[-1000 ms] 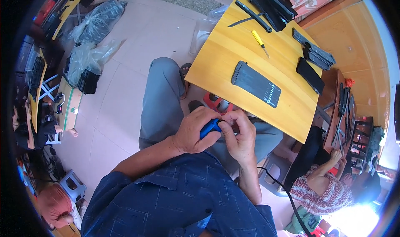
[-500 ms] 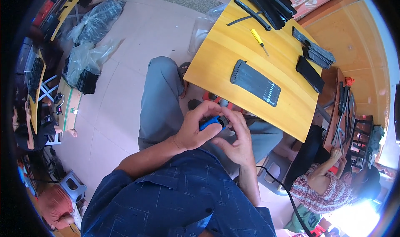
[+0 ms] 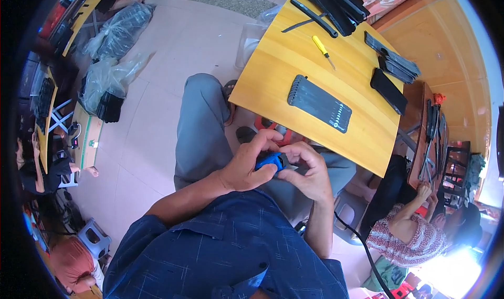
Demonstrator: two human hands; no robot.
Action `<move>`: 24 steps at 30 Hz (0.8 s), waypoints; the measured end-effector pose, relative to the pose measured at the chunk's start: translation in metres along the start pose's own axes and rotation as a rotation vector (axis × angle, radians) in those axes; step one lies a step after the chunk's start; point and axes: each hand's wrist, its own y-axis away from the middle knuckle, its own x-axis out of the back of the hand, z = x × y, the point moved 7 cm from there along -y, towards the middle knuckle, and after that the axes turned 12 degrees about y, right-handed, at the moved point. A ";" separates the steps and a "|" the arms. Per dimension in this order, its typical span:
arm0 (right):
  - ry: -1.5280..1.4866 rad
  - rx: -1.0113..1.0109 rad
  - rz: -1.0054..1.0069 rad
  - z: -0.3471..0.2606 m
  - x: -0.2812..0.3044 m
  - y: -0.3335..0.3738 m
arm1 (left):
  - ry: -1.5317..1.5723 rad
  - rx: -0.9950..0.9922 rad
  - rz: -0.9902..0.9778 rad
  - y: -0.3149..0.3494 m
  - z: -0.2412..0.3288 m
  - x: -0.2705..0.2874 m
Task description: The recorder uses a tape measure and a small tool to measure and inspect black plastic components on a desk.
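Observation:
Above my lap, my left hand (image 3: 247,164) is closed round a small blue and black object (image 3: 270,162) whose exact kind I cannot make out. My right hand (image 3: 310,171) pinches at its dark right end with thumb and fingers. Beyond my hands, a flat black rack-like piece (image 3: 320,104) with ridged loops along one end lies on the yellow wooden table (image 3: 262,96). Farther back on the same table is a screwdriver (image 3: 321,47) with a yellow handle.
A black strip-like bar (image 3: 315,18), black pouches (image 3: 336,7) and stacked dark flat pieces (image 3: 391,60) lie at the table's far side. A black cable (image 3: 362,238) runs at my right. A co-worker (image 3: 404,236) sits to the right. Plastic bags (image 3: 118,33) stand on the left floor.
My right hand has moved slightly right and its fingers have shifted, showing more of the blue object. My left hand still holds it.

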 end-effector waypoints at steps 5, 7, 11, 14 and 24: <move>-0.106 -0.274 -0.042 0.025 -0.006 0.008 | -0.368 -0.061 0.010 -0.003 0.007 0.000; -0.233 -0.319 -0.063 0.032 -0.006 0.011 | -0.370 -0.012 -0.031 -0.005 0.005 -0.001; -0.534 -0.381 0.159 0.034 0.024 0.007 | -0.406 0.291 -0.115 0.004 -0.021 0.011; -0.543 -0.356 0.269 0.046 0.058 -0.007 | -0.354 0.474 -0.168 0.026 -0.074 0.036; -0.273 -0.364 0.218 0.070 0.055 -0.082 | 0.246 0.742 -0.188 0.005 -0.098 0.020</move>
